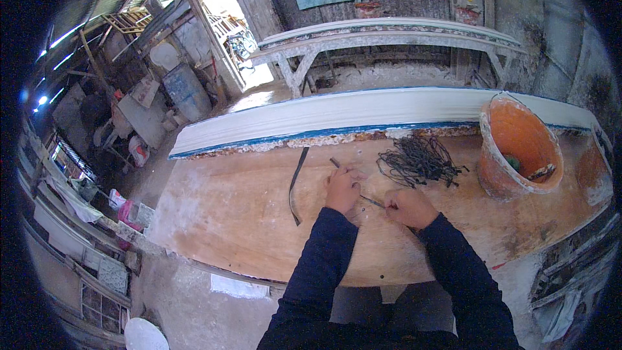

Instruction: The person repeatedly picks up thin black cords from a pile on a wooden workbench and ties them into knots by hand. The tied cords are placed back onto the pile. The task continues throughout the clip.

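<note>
Over the middle of the wooden tabletop, my left hand (343,191) is closed with its fingers down on a thin dark strip (372,201). One end of that strip pokes out beyond my left fingers. To its right, my right hand (412,209) is closed around the same strip, so a short length spans the gap between both hands. A loose black strip (296,185) lies slightly curved to the left of my hands. Beyond my right hand sits a tangled pile of thin black strips (424,161).
An orange bucket (489,172), smeared white, stands at the right with a few items inside. Along the table's far side lies a long white moulding (324,113) with blue edges. A whitish bench (298,48) stands behind; a blue drum (186,93) is at the back left.
</note>
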`<state>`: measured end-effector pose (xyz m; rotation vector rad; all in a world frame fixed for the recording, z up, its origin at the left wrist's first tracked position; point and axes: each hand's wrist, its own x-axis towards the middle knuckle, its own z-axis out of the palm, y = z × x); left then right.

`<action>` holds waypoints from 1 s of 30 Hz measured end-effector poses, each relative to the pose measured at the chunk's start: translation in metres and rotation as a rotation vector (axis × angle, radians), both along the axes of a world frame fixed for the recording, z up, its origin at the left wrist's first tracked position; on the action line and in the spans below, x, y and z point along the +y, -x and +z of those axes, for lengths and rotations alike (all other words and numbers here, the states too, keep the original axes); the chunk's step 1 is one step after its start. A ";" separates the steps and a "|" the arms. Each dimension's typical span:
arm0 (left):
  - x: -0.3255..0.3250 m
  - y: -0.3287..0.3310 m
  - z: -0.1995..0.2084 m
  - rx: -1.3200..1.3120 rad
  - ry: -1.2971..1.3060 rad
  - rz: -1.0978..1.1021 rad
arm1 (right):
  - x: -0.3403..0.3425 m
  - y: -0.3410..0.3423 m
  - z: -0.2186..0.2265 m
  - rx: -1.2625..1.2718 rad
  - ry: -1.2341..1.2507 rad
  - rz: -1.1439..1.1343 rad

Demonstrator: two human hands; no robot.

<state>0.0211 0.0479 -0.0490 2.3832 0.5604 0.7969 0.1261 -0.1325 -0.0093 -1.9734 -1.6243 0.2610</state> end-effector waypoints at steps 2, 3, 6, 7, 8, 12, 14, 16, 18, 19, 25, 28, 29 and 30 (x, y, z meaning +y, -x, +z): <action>-0.006 0.001 0.006 0.016 -0.038 0.003 | 0.001 0.000 -0.001 0.011 -0.087 -0.058; -0.013 0.002 0.016 0.030 -0.083 0.008 | 0.001 0.000 0.000 0.016 -0.130 -0.091; -0.028 0.005 0.038 0.059 -0.109 0.025 | 0.004 0.000 0.003 0.048 -0.224 -0.263; -0.030 0.005 0.041 0.067 -0.100 0.031 | 0.004 0.000 0.006 0.090 -0.262 -0.277; -0.031 0.006 0.043 0.074 -0.116 0.013 | 0.003 0.001 0.013 0.132 -0.300 -0.289; -0.029 0.006 0.041 0.035 -0.159 -0.055 | 0.003 -0.001 0.024 0.245 -0.405 -0.330; -0.028 0.004 0.039 -0.010 -0.177 -0.058 | 0.004 -0.004 0.023 0.283 -0.428 -0.365; -0.027 0.003 0.039 -0.049 -0.201 -0.033 | 0.004 -0.008 0.018 0.358 -0.438 -0.360; -0.023 0.002 0.035 -0.091 -0.183 0.031 | 0.006 -0.012 0.014 0.472 -0.433 -0.309; -0.021 0.002 0.033 -0.112 -0.174 0.062 | 0.005 -0.013 0.013 0.541 -0.409 -0.265; -0.011 0.000 0.031 -0.274 -0.207 0.222 | 0.008 -0.015 0.002 0.674 -0.348 -0.054; -0.001 0.004 0.028 -0.308 -0.124 0.213 | 0.010 -0.015 -0.002 0.679 -0.214 -0.089; -0.002 0.004 0.030 -0.312 -0.119 0.212 | 0.010 -0.015 -0.002 0.667 -0.200 -0.131; -0.004 0.005 0.033 -0.315 -0.113 0.211 | 0.010 -0.016 -0.003 0.654 -0.187 -0.173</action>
